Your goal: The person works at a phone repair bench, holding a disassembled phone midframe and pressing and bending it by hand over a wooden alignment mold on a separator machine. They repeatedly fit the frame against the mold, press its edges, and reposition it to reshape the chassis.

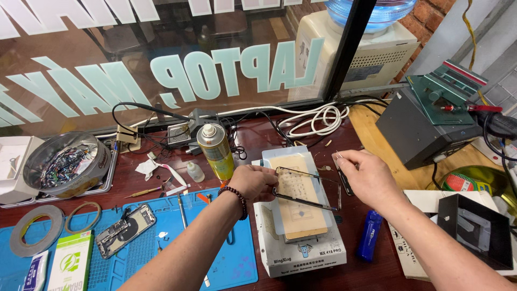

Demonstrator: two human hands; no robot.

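Thin phone frame (307, 188): light, bendable, probably fragile; grip by its edges. Left hand (253, 182) and right hand (366, 178) pinch opposite ends above the white heating pad's (301, 253) top.

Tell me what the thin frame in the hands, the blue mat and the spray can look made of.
Frame: probably metal, dark and thin, with a glint along its edge; held by left hand and right hand.
Blue mat: looks like matte silicone or rubber, with moulded grids.
Spray can: glossy metal, with a white plastic-looking nozzle.
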